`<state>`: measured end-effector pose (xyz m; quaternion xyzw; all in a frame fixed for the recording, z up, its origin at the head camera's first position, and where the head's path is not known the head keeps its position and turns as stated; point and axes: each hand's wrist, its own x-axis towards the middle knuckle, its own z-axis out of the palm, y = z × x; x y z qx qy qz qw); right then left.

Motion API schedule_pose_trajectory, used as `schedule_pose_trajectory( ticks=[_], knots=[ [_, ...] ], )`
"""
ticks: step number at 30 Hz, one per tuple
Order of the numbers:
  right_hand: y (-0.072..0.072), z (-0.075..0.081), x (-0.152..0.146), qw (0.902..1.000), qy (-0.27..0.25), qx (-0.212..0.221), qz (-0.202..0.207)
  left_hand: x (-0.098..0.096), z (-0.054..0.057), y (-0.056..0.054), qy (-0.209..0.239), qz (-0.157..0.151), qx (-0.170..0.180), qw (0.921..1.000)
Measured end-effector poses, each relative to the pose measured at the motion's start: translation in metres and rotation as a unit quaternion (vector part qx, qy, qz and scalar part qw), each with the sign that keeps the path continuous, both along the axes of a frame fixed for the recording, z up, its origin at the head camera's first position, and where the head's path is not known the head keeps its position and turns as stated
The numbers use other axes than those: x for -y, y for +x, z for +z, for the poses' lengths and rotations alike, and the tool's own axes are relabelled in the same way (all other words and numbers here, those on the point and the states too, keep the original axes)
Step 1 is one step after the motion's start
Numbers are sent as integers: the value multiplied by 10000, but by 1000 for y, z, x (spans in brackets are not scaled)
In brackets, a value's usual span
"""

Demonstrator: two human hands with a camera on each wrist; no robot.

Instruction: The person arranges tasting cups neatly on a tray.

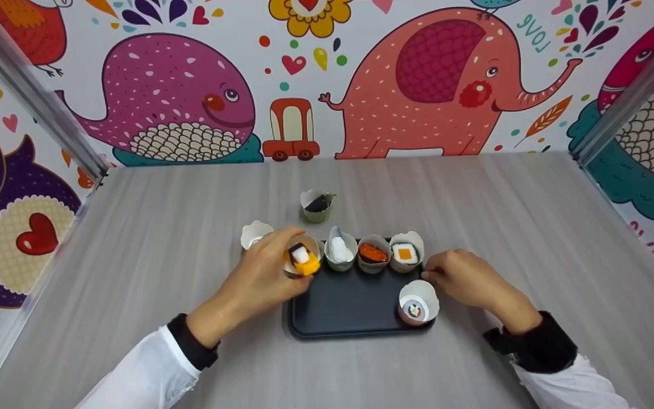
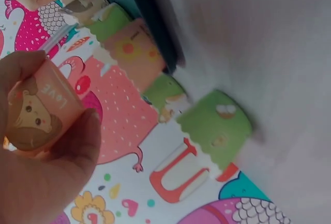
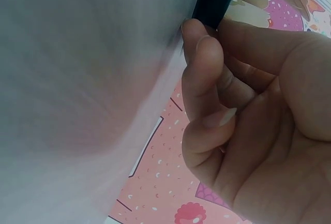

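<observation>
Nearest the head camera, white sleeves (image 1: 139, 375) over the near side of the desk (image 1: 503, 204). In the left hand (image 1: 261, 278), a cartoon-faced LOVE cup (image 2: 49, 111) with yellow-and-white toy sushi (image 1: 305, 261), at the far left corner of the black tray (image 1: 349, 312). Left fingers (image 2: 26, 64) curled round the cup wall, parted only by its width. Right hand (image 1: 469, 278) pinching the tray's right edge, thumb and finger almost together.

Probably best: steady that edge, hold the cup level, set its base flat in line with the far-edge row, and release only once seated, without knocking the neighbouring cup (image 1: 340, 264) of white pieces. Base hidden in the head view, so impossible to tell whether touching the tray. Mouth upward; long axis, base to rim, roughly upright, slight lean hard to judge. Yellow end of the sushi toward the tray's near edge.
</observation>
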<state>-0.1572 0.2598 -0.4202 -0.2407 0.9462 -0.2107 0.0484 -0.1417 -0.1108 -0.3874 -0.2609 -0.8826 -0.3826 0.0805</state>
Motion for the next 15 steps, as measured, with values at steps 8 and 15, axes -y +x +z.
schedule_pose_trajectory(
  ticks=[8, 15],
  knots=[
    [1, 0, 1, 10000, 17, 32, -37, -28, -7, 4, -22, -387, 26, 9992],
    [0, 0, 0, 10000, 80, 17, -6, -54, -17, 9, -110, -750, 370, 9964]
  ],
)
